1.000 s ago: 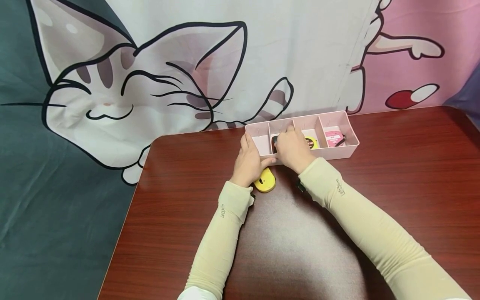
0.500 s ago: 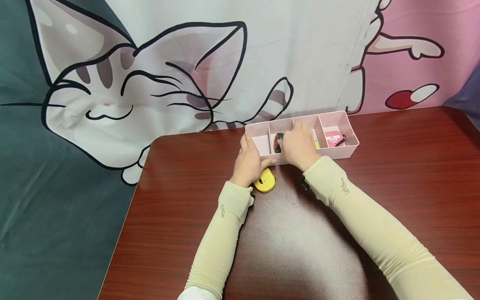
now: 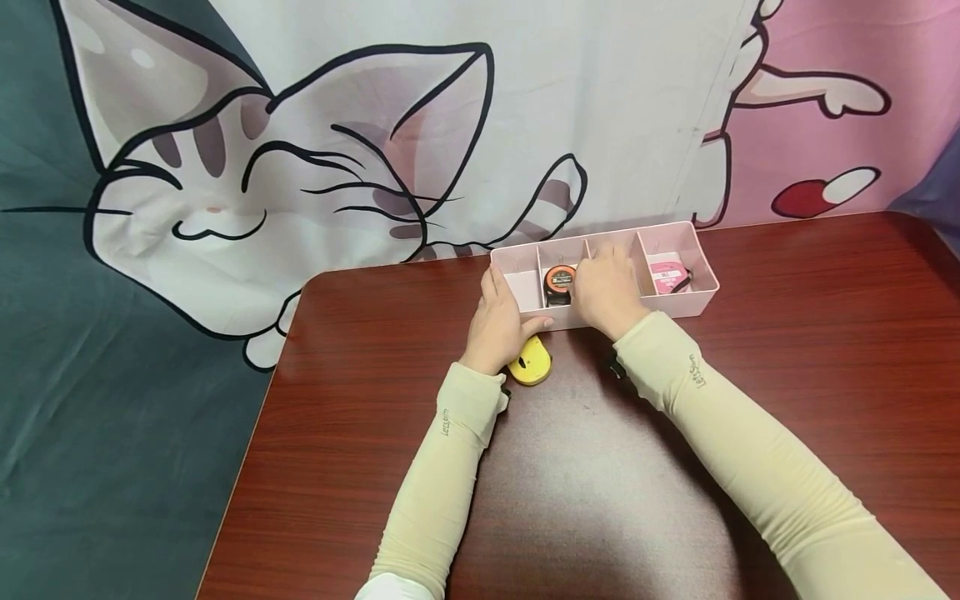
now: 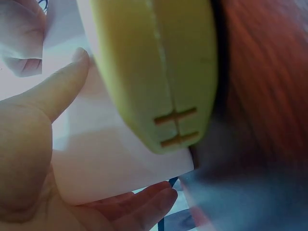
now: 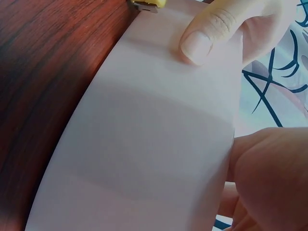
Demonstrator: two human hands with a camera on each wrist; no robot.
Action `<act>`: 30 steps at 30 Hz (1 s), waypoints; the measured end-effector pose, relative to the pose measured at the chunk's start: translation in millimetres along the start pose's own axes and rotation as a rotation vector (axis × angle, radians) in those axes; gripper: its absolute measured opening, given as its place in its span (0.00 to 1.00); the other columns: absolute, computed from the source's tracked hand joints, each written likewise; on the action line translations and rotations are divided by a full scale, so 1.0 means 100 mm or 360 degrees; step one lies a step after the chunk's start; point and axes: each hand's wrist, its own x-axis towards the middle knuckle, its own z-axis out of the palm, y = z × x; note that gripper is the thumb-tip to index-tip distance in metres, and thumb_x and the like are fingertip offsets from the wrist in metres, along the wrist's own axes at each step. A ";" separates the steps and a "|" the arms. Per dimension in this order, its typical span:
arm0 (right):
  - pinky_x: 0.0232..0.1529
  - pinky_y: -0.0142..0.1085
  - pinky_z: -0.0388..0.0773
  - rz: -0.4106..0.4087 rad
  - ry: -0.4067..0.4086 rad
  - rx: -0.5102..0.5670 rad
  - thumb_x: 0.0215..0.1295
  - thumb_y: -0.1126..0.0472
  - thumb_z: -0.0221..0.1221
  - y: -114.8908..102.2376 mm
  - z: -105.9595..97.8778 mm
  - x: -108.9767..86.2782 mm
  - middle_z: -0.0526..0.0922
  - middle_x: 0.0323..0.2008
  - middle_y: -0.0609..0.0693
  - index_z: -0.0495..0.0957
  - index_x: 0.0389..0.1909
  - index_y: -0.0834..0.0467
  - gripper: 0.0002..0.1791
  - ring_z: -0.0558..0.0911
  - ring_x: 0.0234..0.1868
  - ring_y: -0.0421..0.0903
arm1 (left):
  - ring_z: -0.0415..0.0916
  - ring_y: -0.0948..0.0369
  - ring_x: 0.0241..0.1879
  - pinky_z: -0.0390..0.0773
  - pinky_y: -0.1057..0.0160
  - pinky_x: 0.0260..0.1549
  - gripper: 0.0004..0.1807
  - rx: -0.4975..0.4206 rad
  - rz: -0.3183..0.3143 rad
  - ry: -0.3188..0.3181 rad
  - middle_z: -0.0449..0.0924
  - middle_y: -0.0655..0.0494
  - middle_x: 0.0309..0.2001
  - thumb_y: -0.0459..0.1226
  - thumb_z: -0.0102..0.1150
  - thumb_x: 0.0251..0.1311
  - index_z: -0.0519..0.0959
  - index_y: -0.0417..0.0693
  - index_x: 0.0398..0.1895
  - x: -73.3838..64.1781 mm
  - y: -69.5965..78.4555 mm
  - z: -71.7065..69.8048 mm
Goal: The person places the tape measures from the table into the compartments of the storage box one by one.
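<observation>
A pale pink divided box point(image 3: 678, 307) stands at the table's far edge. My left hand point(image 3: 495, 325) grips its left end, thumb along the front wall and fingers at the end wall. My right hand point(image 3: 609, 290) reaches from above into the third compartment from the left; its fingertips and whatever they touch are hidden, so I cannot tell whether it holds anything. A black tape measure with an orange face point(image 3: 558, 283) stands in the second compartment. The rightmost one holds a pink tape measure point(image 3: 669, 277). A yellow tape measure point(image 4: 159, 72) lies on the table before the box, near my left wrist.
The reddish-brown wooden table point(image 3: 360, 400) carries the box near its back edge. Right behind hangs a curtain point(image 3: 525, 125) with cartoon cats. The leftmost compartment point(image 3: 521, 279) shows its bare floor.
My right hand has moved right from the second compartment to the third, uncovering the black tape measure and covering the yellow one there. My left hand has stayed still.
</observation>
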 end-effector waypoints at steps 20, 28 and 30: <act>0.51 0.58 0.68 -0.0135 0.0296 0.0169 0.61 0.64 0.61 0.00 0.02 -0.07 0.76 0.42 0.69 0.84 0.45 0.68 0.15 0.71 0.49 0.67 | 0.72 0.38 0.60 0.73 0.47 0.58 0.68 -0.0017 0.0024 -0.0030 0.43 0.33 0.77 0.56 0.72 0.55 0.36 0.28 0.78 -0.01 0.00 -0.03; 0.48 0.56 0.68 -0.0170 0.0402 0.0274 0.64 0.62 0.61 -0.01 0.02 -0.15 0.75 0.41 0.66 0.83 0.47 0.68 0.16 0.71 0.47 0.65 | 0.81 0.38 0.43 0.78 0.47 0.48 0.68 -0.0044 0.0015 -0.0062 0.42 0.37 0.78 0.56 0.71 0.56 0.33 0.31 0.78 0.00 -0.02 -0.06; 0.49 0.55 0.67 -0.0178 0.0411 0.0305 0.64 0.62 0.61 -0.02 0.01 -0.17 0.75 0.40 0.66 0.83 0.47 0.68 0.16 0.71 0.46 0.65 | 0.81 0.38 0.43 0.78 0.47 0.48 0.67 -0.0060 0.0004 -0.0082 0.41 0.38 0.79 0.55 0.71 0.57 0.33 0.32 0.79 0.00 -0.02 -0.07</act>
